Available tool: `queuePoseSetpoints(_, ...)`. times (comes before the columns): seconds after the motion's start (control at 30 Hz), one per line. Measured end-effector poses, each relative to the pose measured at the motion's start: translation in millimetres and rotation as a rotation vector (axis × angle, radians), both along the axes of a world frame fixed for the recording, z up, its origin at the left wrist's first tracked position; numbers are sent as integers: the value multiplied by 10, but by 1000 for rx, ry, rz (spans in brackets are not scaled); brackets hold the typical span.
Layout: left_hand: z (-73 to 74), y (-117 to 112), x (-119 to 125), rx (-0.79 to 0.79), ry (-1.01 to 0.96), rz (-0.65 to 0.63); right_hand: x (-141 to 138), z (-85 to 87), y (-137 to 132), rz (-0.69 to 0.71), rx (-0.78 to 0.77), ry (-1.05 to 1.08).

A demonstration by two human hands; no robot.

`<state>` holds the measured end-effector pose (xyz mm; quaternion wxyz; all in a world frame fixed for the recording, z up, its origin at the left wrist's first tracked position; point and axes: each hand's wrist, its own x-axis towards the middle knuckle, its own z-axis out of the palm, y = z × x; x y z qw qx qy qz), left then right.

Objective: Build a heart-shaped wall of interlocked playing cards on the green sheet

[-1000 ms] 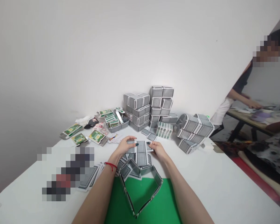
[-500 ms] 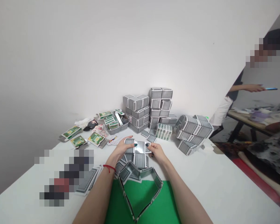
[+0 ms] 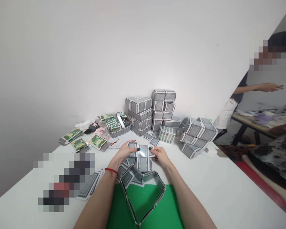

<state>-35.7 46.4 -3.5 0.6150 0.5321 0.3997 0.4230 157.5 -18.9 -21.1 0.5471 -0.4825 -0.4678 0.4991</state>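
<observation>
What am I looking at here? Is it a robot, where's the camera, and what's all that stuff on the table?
There's no robot, just a person's bare hands. The camera is worn on that person's head, looking forward and down. The left hand and right hand hold grey-patterned cards between them, with thumbs on top. Nearer the camera, a heart-shaped card frame sits over a green sheet. On the white table you can also see loose cards, green-and-yellow boxes, and blocks made from cards, some stacked against the wall and some to the right. Off to the right is another person's hand. One patch on the left is blurred, so I can't tell what's there.
</observation>
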Motion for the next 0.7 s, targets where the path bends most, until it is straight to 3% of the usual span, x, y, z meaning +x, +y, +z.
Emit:
queuePoseSetpoints(0.3, -38, 10, 24, 38, 64, 73, -37, -6, 1, -42, 17, -96)
queuePoseSetpoints(0.53, -22, 2, 20, -1, 23, 63, -75, 11, 8, -12, -11, 24)
queuePoseSetpoints(0.6, -24, 4, 20, 3, 6, 85, -74, 7, 14, -99, 9, -12)
queuePoseSetpoints(0.7, -35, 15, 24, 33, -32, 164, -59, 42, 2, -412, 191, -219)
